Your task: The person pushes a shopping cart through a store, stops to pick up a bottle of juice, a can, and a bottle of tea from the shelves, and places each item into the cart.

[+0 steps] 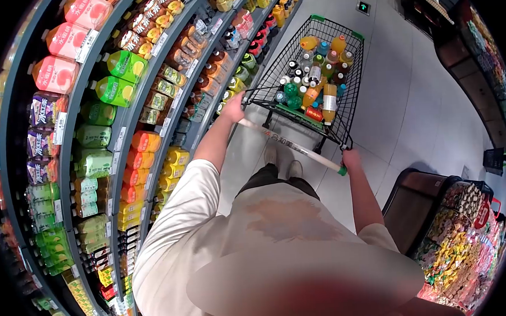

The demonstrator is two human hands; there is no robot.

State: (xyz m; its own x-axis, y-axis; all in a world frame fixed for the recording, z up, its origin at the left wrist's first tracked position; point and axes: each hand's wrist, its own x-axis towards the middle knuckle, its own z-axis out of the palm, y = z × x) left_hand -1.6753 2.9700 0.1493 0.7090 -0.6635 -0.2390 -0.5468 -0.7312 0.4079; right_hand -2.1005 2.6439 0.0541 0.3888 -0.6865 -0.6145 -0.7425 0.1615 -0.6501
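A wire shopping cart with green corner trim stands in front of me, its white handlebar running across at waist height. My left hand is closed around the cart's near left corner, by the bar's end, close to the shelves. At the near right corner my right hand is also closed on the cart, beside the bar's green end cap; its fingers are partly hidden. Inside the basket lie many drink bottles, among them an orange juice bottle, a green round-looking bottle and a bottle with a white label.
Curved-looking shelves of drinks line the left side, close to my left arm. Tiled floor extends ahead and right. A bin of colourful packaged goods stands at lower right, with more displays beyond. A green arrow sign marks the floor.
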